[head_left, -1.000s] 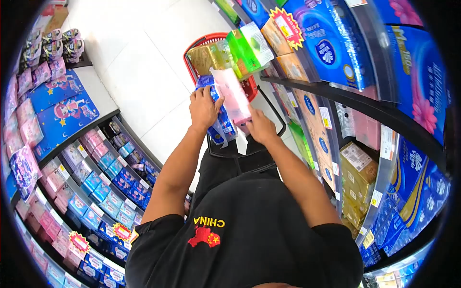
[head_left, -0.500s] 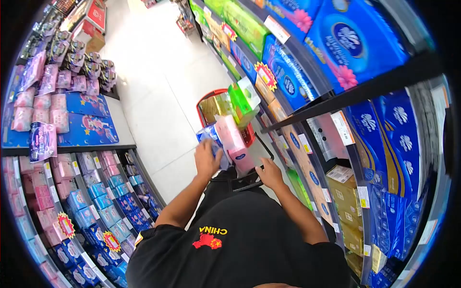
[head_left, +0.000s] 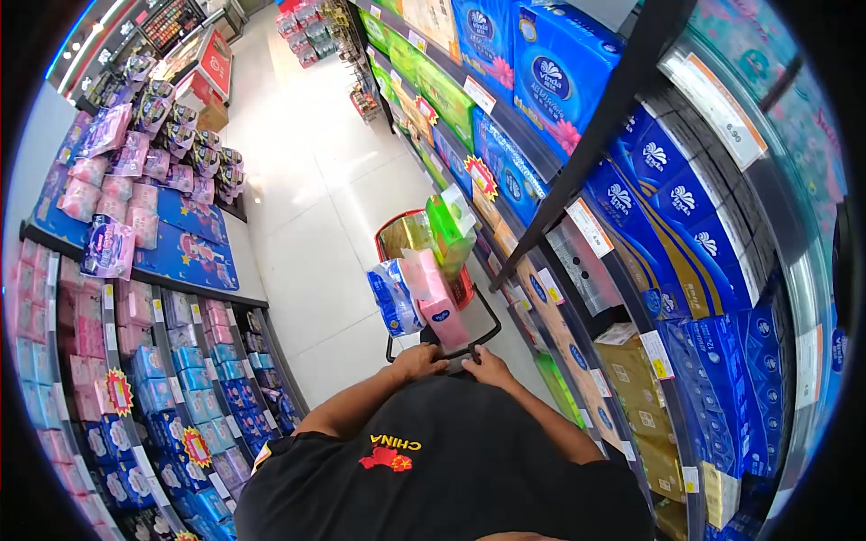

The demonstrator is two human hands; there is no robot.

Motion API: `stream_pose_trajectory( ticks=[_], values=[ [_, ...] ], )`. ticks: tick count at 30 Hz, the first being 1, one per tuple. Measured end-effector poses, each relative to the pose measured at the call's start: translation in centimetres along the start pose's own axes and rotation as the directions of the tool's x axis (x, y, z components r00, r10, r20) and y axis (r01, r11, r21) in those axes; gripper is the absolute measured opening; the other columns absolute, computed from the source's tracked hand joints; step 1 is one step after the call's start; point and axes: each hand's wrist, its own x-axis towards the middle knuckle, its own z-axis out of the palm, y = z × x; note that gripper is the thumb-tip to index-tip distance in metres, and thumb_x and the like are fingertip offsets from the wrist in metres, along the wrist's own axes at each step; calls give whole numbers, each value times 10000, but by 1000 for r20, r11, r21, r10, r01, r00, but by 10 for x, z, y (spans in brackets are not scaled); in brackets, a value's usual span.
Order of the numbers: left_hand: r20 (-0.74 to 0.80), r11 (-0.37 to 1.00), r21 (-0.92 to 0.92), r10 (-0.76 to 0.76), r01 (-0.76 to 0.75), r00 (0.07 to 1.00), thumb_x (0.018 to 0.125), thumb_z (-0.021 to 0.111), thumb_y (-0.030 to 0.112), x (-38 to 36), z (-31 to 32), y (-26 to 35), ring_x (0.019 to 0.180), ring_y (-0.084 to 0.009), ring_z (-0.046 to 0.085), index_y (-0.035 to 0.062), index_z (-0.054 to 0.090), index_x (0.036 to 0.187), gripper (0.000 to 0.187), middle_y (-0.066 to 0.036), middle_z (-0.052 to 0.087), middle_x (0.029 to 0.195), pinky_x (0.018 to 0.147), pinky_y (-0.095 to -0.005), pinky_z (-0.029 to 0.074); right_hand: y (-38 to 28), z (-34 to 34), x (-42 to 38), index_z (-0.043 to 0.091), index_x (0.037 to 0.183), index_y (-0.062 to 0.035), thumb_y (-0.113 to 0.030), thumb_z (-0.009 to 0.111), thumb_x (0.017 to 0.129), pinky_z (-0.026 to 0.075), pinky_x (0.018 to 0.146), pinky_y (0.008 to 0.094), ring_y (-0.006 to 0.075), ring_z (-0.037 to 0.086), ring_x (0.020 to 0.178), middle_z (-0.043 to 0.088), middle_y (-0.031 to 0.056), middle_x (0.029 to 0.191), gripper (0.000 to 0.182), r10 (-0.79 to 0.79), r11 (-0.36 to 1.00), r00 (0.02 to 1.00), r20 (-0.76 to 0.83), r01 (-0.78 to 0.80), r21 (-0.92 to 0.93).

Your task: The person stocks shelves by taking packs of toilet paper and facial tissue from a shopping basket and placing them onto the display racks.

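Note:
My left hand (head_left: 419, 362) and my right hand (head_left: 489, 367) are closed on the black handle (head_left: 457, 355) of a shopping cart, close to my body. Beyond the handle, a red basket (head_left: 382, 236) sits on the cart. A pink tissue pack (head_left: 438, 305) leans over its near side. Beside that, a blue-and-white pack (head_left: 393, 290) hangs over the left side. Farther in stand a green pack (head_left: 446, 231) and a gold pack (head_left: 416, 231). The undersides of my fingers are hidden.
On the right, a tall shelf holds blue tissue packs (head_left: 552, 81) and gold packs (head_left: 642, 397). The left shelf carries small pink and blue packs (head_left: 189, 356), with pouches (head_left: 108, 246) on top. A tiled floor (head_left: 334, 153) runs ahead between them.
My hands have drawn back from around the packs and closed on the cart handle. The blue-and-white pack now lies farther left, and the view has shifted.

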Motion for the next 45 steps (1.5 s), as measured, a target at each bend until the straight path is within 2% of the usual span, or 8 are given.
stream_pose_trajectory(
  ticks=[8,9,12,17,22,25,33,45],
  values=[
    [-72,1000,20,-16,18,997,899,584,423,4,27,-45,1001,-380,631,14,671,1067,451,-225,663,1050,887,-447,493,32,24,35,553,1244,31,-341,657,803,527,723,372,272,698,847,691,181,868,586,-2,991,999,54,-5,136],
    [-34,995,2,-96,96,995,897,588,413,-1,13,-33,1011,-378,630,10,665,1082,450,-231,658,1068,887,-443,491,35,29,37,577,1220,16,-331,659,796,521,717,378,281,688,808,679,184,846,554,-51,998,994,-97,54,21],
    [-29,986,-70,-156,154,987,896,592,378,-4,-3,-34,969,-361,657,0,686,1063,424,-231,684,1012,848,-424,508,23,25,32,543,1289,-3,-310,665,789,516,657,375,277,660,691,681,167,848,599,-82,993,980,-180,96,69],
    [-35,979,-81,-189,186,981,900,586,366,-14,-31,-46,978,-360,659,8,698,1057,407,-228,690,1023,871,-422,499,5,23,35,489,1370,-33,-259,639,805,488,529,325,186,601,539,684,121,855,626,109,929,982,-157,-44,368],
    [-53,944,-131,-311,302,949,899,582,385,-19,-45,-98,1014,-355,655,9,694,1077,431,-226,688,1061,900,-425,488,-12,22,44,477,1378,-17,-206,570,848,492,547,290,155,620,646,700,90,828,570,108,910,934,-340,44,412],
    [-29,922,-105,-377,372,926,888,575,427,-17,-51,-142,1013,-361,658,-5,695,1073,486,-235,690,1047,912,-424,490,-6,25,49,488,1367,-17,-195,518,887,494,562,276,143,621,694,709,82,847,513,167,876,934,-316,7,483],
    [-46,932,-107,-352,345,935,899,544,450,-20,-76,-202,1033,-371,650,-13,701,1063,516,-240,686,1063,926,-432,485,-31,29,35,539,1323,-56,-202,514,927,517,566,288,175,651,675,706,121,850,424,395,787,853,-341,-122,605],
    [-9,939,-121,-325,321,946,900,551,467,-34,-100,-252,1054,-374,643,1,697,1075,519,-243,682,1071,932,-432,487,-10,70,28,578,1195,35,-151,550,942,540,571,304,222,670,656,675,164,855,315,654,522,662,-366,-44,852]
  ],
)
